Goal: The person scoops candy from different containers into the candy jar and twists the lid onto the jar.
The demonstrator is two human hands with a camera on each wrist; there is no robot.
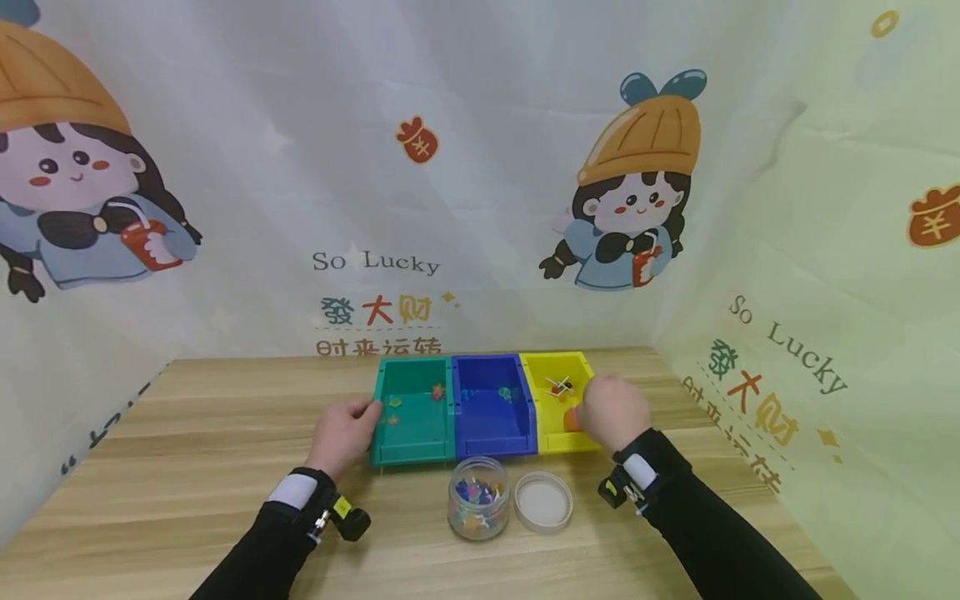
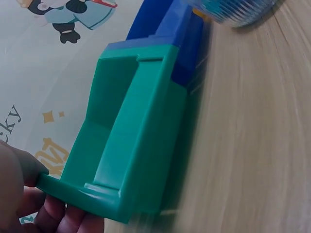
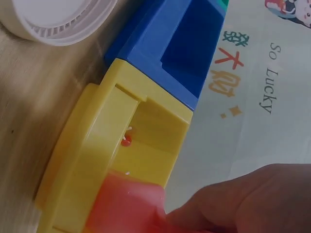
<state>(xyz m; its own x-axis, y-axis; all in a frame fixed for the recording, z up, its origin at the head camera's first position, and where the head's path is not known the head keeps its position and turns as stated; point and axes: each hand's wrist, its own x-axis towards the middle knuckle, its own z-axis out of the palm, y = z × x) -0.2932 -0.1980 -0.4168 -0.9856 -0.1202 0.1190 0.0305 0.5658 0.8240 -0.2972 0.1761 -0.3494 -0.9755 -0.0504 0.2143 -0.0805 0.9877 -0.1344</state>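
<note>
My left hand (image 1: 341, 437) grips the left wall of the green bin (image 1: 412, 454), thumb on the rim and fingers outside, as the left wrist view shows. The green bin, a blue bin (image 1: 495, 443) and a yellow bin (image 1: 558, 443) stand joined in a row. At the yellow bin's right side, my right hand (image 1: 617, 410) holds a red plastic scoop (image 3: 127, 204), its wide end inside that bin. Several white sticks with coloured round heads (image 1: 559, 387) lie further back in the yellow bin. Small star-like pieces (image 1: 438, 391) lie in the green bin, bluish pieces (image 1: 507, 393) in the blue one.
An uncapped clear jar (image 1: 477, 518) with colourful small pieces stands in front of the blue bin. Beside it a white lid (image 1: 543, 503) lies on the wooden table (image 1: 225, 433). A printed cloth (image 1: 487, 183) hangs behind and along the sides.
</note>
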